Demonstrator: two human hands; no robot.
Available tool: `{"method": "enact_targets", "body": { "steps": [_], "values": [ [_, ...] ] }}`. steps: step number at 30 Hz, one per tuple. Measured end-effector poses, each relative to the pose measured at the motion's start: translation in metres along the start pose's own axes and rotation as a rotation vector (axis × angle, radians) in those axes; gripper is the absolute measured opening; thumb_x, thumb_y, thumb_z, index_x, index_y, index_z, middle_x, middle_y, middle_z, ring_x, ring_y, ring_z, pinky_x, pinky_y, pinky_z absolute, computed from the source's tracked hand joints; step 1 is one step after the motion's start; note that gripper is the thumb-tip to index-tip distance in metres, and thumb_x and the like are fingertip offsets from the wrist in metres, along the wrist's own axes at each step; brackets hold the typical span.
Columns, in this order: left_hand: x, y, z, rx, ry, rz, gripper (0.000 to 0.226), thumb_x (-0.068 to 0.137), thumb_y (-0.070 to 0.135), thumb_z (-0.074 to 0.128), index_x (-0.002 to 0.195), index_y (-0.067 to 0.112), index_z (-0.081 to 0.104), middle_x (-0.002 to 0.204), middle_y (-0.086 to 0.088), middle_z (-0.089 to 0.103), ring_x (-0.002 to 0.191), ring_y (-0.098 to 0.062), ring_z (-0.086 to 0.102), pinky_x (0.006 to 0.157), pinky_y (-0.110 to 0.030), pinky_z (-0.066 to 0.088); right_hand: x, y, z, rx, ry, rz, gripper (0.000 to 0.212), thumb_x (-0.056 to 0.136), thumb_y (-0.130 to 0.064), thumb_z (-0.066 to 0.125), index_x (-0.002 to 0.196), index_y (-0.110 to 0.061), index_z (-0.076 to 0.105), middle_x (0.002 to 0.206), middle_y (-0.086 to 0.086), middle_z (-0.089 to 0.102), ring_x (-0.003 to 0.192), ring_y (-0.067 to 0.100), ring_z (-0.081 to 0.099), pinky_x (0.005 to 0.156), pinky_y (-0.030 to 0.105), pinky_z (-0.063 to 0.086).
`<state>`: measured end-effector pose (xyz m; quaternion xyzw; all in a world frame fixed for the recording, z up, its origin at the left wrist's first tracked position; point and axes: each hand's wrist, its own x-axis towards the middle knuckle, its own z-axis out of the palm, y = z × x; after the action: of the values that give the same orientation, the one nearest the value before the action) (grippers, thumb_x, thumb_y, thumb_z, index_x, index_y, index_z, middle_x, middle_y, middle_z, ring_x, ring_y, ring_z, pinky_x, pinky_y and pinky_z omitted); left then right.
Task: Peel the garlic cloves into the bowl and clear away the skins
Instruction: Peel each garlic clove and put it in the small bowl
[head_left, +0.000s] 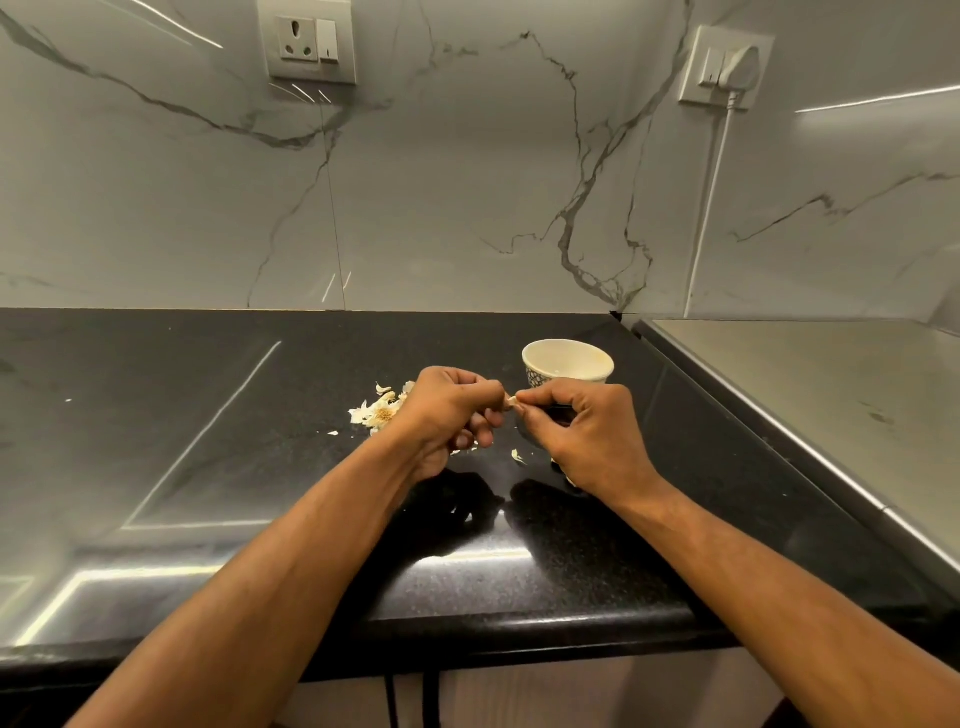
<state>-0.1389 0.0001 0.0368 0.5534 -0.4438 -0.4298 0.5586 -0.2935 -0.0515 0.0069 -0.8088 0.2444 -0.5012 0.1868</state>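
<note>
Nearest the camera, both forearms reached forward over the black countertop (208, 415). The left hand (447, 410) was curled, its fingertips pinching a garlic clove (510, 400) held above the counter. The right hand (582, 431) was also curled, thumb and forefinger pinching the clove's exposed end from the opposite side. Whether the right fingers held skin or clove flesh could not be told.

Step in hand, by judgement: peeling one clove, mid-task. The next move likely calls for pulling the skin free with the right hand while the left keeps its grip, then dropping the bare clove into the bowl.

A small skin flake (517, 456) lay on the counter between the wrists. A pile of loose skins (376, 410) lay just left of the left hand, not yet cleared.

Beyond the right hand stood the bowl (569, 361), upright; its contents were not visible.

On the marble wall behind were a socket plate (309, 41) and a plugged socket (724, 67). No readable writing or brand appeared.
</note>
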Motion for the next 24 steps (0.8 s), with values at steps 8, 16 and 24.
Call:
{"method": "enact_targets", "body": {
  "steps": [8, 16, 24],
  "values": [
    [-0.004, -0.001, -0.014, 0.190, -0.099, 0.184, 0.009, 0.089, 0.006, 0.065, 0.086, 0.000, 0.071, 0.064, -0.009, 0.067, 0.040, -0.014, 0.049, 0.037, -0.020, 0.036, 0.002, 0.000, -0.004, 0.096, -0.023, 0.073, 0.011, 0.085, -0.006, 0.073, 0.094, -0.010, 0.077, 0.085, -0.006, 0.073, 0.083, 0.004, 0.069, 0.078, 0.011, 0.051],
    [0.001, -0.011, -0.014, 0.608, -0.026, 0.579, 0.006, 0.086, 0.013, 0.070, 0.087, 0.014, 0.077, 0.069, 0.008, 0.070, 0.049, -0.020, 0.064, 0.051, -0.034, 0.058, 0.006, 0.002, -0.006, 0.324, -0.065, 0.313, 0.025, 0.088, 0.000, 0.065, 0.082, -0.021, 0.078, 0.079, 0.003, 0.076, 0.080, 0.021, 0.073, 0.084, 0.045, 0.059],
    [0.004, -0.012, -0.012, 0.431, -0.021, 0.459, 0.008, 0.088, 0.010, 0.067, 0.084, 0.008, 0.074, 0.070, -0.007, 0.070, 0.045, -0.022, 0.059, 0.044, -0.025, 0.048, 0.006, 0.002, -0.008, 0.418, -0.085, 0.366, 0.018, 0.085, -0.005, 0.072, 0.087, -0.022, 0.077, 0.085, 0.004, 0.076, 0.084, 0.021, 0.073, 0.083, 0.038, 0.058]
  ]
}}
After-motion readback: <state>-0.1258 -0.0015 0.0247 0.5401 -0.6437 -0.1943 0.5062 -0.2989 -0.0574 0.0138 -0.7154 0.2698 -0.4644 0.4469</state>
